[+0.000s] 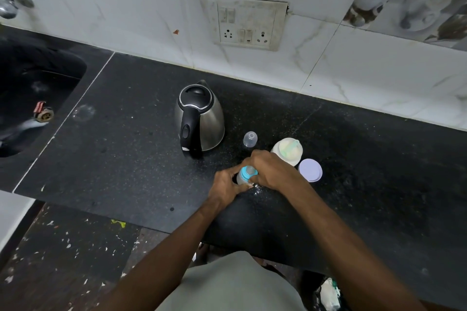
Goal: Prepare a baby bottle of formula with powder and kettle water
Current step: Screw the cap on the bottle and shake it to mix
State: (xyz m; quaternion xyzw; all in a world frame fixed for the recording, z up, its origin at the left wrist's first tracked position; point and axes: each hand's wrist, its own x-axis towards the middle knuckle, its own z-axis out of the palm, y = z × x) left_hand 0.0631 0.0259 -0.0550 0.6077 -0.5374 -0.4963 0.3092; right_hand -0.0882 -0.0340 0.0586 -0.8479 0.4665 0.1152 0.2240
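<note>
Both hands meet over a small clear baby bottle with a turquoise screw ring (246, 175), which stands on the speckled black stone worktop (131, 159) near its front edge. The left hand (226, 185) wraps the bottle's body from the left, its fingers (233, 170) clamped around the plastic. The right hand (271, 168) comes over from the right, its fingers curled tightly on the turquoise ring at the top. A few bright specks, drops or powder, I cannot tell which, lie on the worktop just in front of the bottle.

Behind the hands, slightly left, stands a stainless steel electric kettle with a black lid and handle (199, 116), lid down, handle toward the person. Just right of the kettle's base sits a small clear domed bottle cap (250, 139), apart from it. Right of that, an open white round container of pale powder (288, 150) stands with a pale green scoop (290, 149) lying in it; the right hand partly hides its near side. A flat lilac round lid (310, 170) rests on the worktop, touching or just beside the container. A dark sink (38, 98) occupies the far left, and a white switch-and-socket plate (246, 24) is on the tiled wall behind.
</note>
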